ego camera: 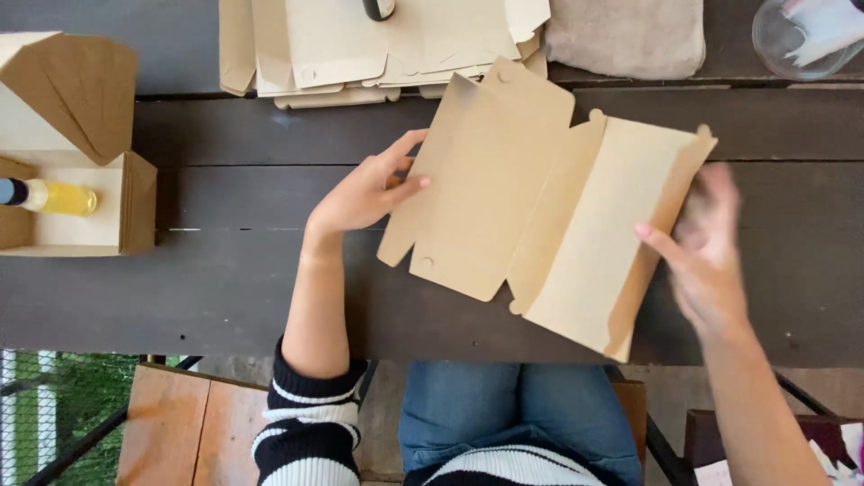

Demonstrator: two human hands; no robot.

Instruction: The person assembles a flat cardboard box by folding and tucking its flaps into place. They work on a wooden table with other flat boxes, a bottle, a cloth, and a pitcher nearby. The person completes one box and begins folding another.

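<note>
I hold a flat kraft box blank (540,207) over the dark tabletop (225,279) at frame centre, its long axis slanting from upper left to lower right. My left hand (364,193) pinches its left edge; my right hand (706,252), blurred, grips the right flap, both equally near.

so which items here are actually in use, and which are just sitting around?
In hand:
- flat tan cardboard box blank, half unfolded
- left hand on its left panel
- right hand at its right flap, blurred

Lying about:
- stack of tan flat blanks
- open cardboard box holding a yellow bottle
- grey folded cloth
- clear glass bowl
</note>
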